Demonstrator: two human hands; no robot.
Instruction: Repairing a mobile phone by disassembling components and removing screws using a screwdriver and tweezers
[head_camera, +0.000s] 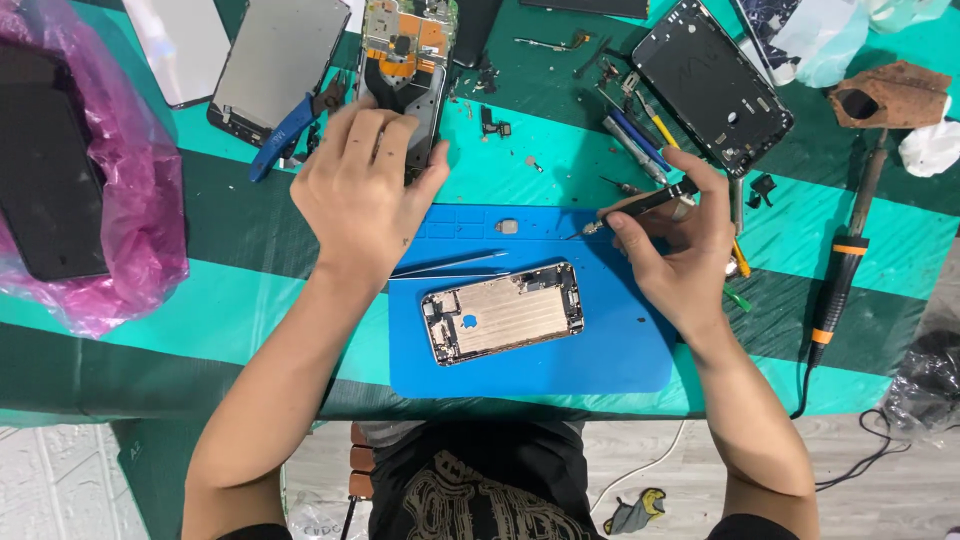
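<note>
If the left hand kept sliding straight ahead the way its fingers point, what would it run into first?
The left hand points away from the person, and its fingers already lie on the opened phone frame with orange parts. Going straight on, it would likely slide further over that frame, toward the table's far edge.

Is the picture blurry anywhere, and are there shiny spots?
Head view: mostly sharp and evenly lit; the pink plastic bag shows bright glare, the gold phone shell gleams softly, and faint shadows sit under the left hand and the right hand, which holds a screwdriver.
</note>
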